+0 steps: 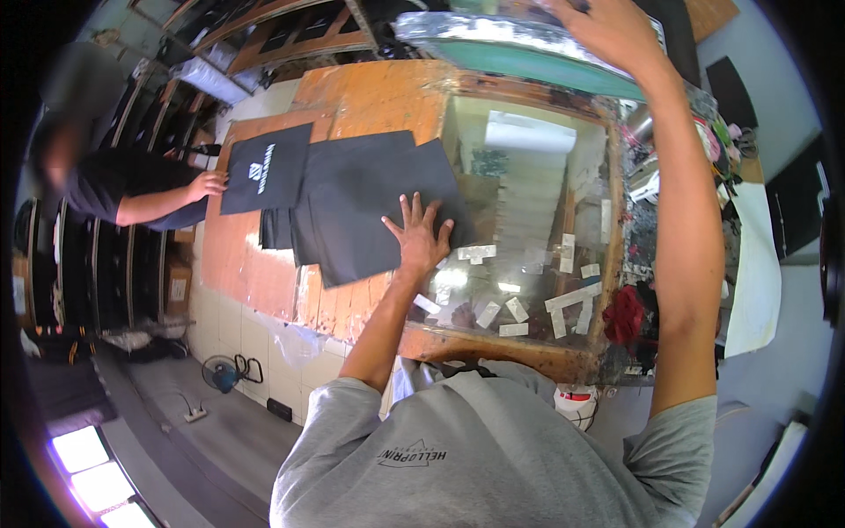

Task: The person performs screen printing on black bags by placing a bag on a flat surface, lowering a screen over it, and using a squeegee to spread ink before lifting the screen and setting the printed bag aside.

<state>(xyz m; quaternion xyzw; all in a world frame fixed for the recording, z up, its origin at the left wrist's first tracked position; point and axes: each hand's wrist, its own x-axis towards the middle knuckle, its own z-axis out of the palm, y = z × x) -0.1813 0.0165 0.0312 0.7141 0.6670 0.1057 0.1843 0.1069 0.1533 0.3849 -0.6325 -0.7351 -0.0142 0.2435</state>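
My left hand (417, 238) lies open on a stack of flat black sheets (352, 189), its fingers spread over the right-hand sheet. The sheets overlap and reach from the wooden table onto a glass panel (528, 207). At the top edge of the head view, my right hand (612, 33) is on the raised frame of a printing screen (528, 63), which has a green band along its side. Its fingers are partly cut off by the picture edge, and the hand appears to grip the frame.
A co-worker's hand (208, 185) touches a black sheet with a white print (266, 169) at the left. Pale tape pieces (515, 310) stick to the glass. A dark red cloth (623, 314) lies at its right. Shelves (114, 264) and a fan (222, 373) stand at the left.
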